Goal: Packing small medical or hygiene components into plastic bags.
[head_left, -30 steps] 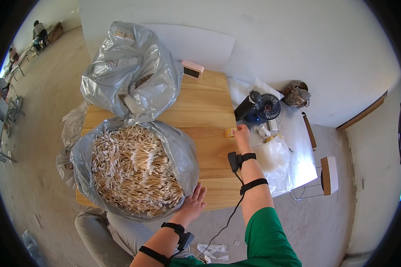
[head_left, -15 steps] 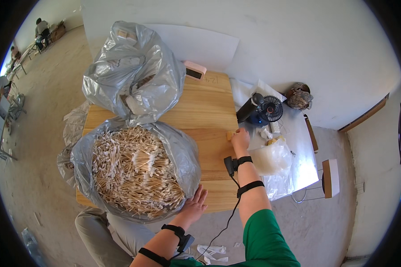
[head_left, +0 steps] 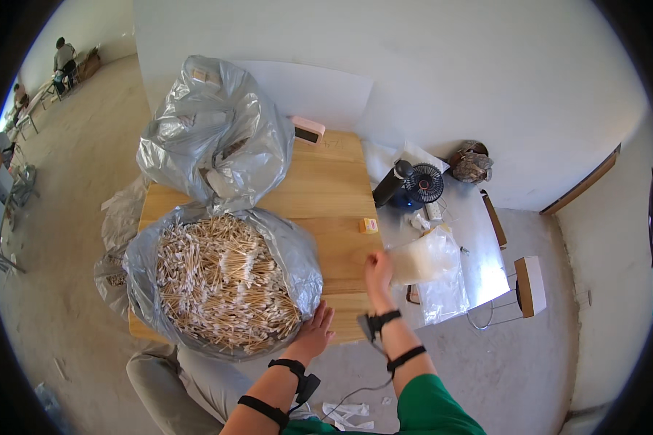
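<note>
My left hand lies with its fingers stretched out against the side of a grey plastic bag at the table's near edge. Loose cotton swabs with wooden sticks and white tips fill this bag. Over the right side of the wooden table hangs my right hand, fingers curled in, with nothing visible in them. A small yellow and white box sits farther off on the tabletop, apart from that hand. Clear plastic bags are just right of my right hand.
Another grey plastic bag stands at the back left beside a pink device. On the side table are a black bottle, a small fan and a camouflage cap. A carton stands farther right. People sit in the far left background.
My right hand has let go of the small yellow box and moved back toward me. The box stays on the table. My left hand keeps its place at the bag.
</note>
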